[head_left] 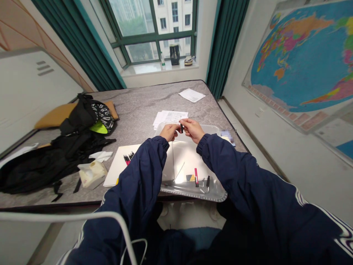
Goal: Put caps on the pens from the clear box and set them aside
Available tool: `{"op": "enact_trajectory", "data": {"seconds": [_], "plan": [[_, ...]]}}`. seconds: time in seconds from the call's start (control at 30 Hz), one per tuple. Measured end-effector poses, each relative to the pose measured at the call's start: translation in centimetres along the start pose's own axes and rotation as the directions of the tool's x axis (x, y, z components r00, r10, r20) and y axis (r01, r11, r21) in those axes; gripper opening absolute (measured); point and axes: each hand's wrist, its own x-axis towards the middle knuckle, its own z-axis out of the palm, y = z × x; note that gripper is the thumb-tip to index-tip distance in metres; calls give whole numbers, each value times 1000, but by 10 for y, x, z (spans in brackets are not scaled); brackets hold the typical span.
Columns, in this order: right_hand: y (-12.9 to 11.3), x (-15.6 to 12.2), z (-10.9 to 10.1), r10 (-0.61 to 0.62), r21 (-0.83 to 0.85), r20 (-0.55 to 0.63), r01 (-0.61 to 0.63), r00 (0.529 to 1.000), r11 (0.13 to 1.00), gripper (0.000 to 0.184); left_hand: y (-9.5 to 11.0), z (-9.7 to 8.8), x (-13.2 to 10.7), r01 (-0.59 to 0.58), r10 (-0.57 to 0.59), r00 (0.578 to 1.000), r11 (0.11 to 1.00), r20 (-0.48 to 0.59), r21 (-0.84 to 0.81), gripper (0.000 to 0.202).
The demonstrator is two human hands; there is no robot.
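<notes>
Over the far part of a clear plastic tray [193, 193], my two hands meet at a small black pen part [181, 128]. My right hand [193, 129] pinches it upright between thumb and fingertips. The curled fingers of my left hand [170, 132] close on it from the other side; what else they may hold is hidden. Near the tray's front lie a red pen barrel [196, 177] with a white band and a black pen cap [208, 181]. A thin pale pen refill [180, 171] lies slantwise left of them.
Several red and black pens [128, 158] rest on a white board [117, 163] at left, near a tissue pack [93, 173]. Farther left is a black backpack [46, 162]. Printed papers [169, 117] lie behind the tray; another sheet [192, 95] is near the bed's far corner.
</notes>
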Motion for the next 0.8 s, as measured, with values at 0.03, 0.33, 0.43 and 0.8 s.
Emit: {"op": "enact_trajectory", "data": {"seconds": [0.03, 0.33, 0.43, 0.8], "plan": [[0, 0, 0, -10, 0, -5, 10, 1000, 1000, 19, 0, 0, 0, 0, 0, 1000, 1000, 6, -5, 26], [0, 2, -1, 1, 35, 17, -1, 1000, 999, 16, -4, 1, 2, -25, 32, 997, 995, -71, 94, 36], [-3, 2, -2, 39, 132, -13, -37, 999, 991, 16, -7, -2, 6, -40, 42, 994, 999, -98, 14, 38], [1, 1, -3, -102, -120, 6, 102, 995, 988, 19, 0, -8, 7, -168, 112, 973, 942, -200, -291, 44]]}}
